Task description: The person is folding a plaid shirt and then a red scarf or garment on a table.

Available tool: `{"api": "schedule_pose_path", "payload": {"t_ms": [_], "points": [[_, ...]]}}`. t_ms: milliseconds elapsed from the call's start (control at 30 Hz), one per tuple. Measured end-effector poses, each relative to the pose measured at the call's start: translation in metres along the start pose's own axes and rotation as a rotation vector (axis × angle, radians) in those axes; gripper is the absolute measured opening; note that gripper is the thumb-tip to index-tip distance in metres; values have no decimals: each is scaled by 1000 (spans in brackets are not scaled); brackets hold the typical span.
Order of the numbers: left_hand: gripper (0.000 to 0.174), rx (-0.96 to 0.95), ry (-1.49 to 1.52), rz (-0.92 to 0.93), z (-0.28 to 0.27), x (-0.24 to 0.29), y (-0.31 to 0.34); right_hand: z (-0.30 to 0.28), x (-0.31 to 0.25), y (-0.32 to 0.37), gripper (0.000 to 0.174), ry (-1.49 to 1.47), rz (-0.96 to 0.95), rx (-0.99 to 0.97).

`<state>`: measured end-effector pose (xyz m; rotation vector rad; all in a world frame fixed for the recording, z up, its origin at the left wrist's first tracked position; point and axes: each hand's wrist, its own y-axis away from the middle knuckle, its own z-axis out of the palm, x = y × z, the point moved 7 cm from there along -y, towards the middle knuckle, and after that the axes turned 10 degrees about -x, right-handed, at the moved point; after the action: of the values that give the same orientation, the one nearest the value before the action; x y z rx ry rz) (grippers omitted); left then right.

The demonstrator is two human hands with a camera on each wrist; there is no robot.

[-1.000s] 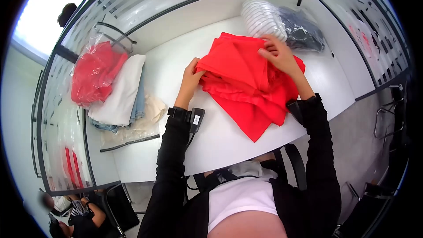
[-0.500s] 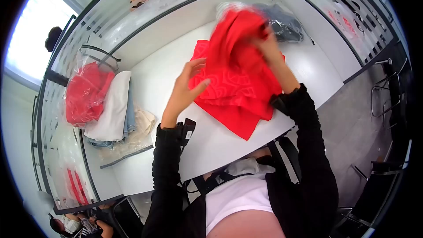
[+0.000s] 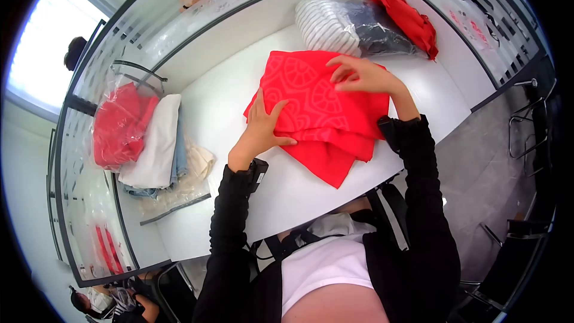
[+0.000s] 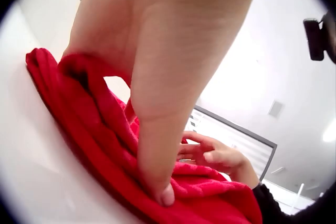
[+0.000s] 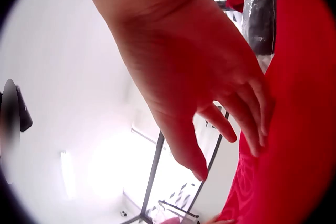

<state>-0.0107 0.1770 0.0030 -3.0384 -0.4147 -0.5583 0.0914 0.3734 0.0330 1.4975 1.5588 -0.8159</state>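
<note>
On my feed the cloth [image 3: 323,107] is bright red, with a slightly paler red print of rings and fan-like segments across its top face, and it lies on a plain white worktop [image 3: 218,98]. At the far edge I see a striped bundle [image 3: 326,24] in white with thin dark lines, a dark bundle [image 3: 378,29] in charcoal black and a plain red piece [image 3: 409,19]. To the left are a red bagged garment [image 3: 119,122], a white garment [image 3: 152,143], pale blue denim [image 3: 179,151] and cream fabric [image 3: 198,164].

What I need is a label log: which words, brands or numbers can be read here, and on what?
None can be read.
Red print on the glass partition: too blurred.
Red strips on the left panel: too small.
Red cloth: circular pattern only, no words.
</note>
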Motion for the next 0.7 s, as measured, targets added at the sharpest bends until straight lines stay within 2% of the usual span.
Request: {"api": "schedule_pose_path", "payload": {"t_ms": [100, 200, 233, 333, 400, 433, 467, 533, 567, 600, 633, 667, 700], "points": [[70, -16, 170, -67, -2, -5, -4, 30, -1, -9, 72, 588, -39, -103], [60, 15, 85, 7, -5, -2, -5, 41, -7, -6, 86, 511, 51, -235], [44, 77, 59, 32, -11, 4, -3, 44, -11, -2, 90, 549, 38, -269], [29, -26, 140, 62, -8, 3, -6, 56, -4, -4, 85, 683, -47, -317], [17, 53, 169, 134, -7, 0, -7, 54, -4, -6, 78, 549, -9, -360], [11, 32, 328, 12, -11, -5, -9, 50, -5, -6, 70, 517, 16, -344], [10, 125, 362, 51, -13, -10, -10, 45, -2, -6, 63, 519, -40, -273], [10, 200, 239, -142, -21, -19, -9, 30, -3, -3, 57, 494, 9, -151], [11, 343, 245, -65, -34, -19, -5, 21, -10, 1, 52, 514, 1, -76], [9, 413, 344, -83, -46, -28, 1, 12, -14, 3, 45, 444, 55, -31], [8, 442, 358, -152, -65, -31, 11, 4, -24, 7, 43, 402, 4, 38], [9, 551, 483, -143, -78, -40, 21, -2, -30, 11, 40, 356, -48, 108], [10, 571, 697, -141, -85, -55, 28, -10, -21, 12, 37, 352, -41, 149]]}}
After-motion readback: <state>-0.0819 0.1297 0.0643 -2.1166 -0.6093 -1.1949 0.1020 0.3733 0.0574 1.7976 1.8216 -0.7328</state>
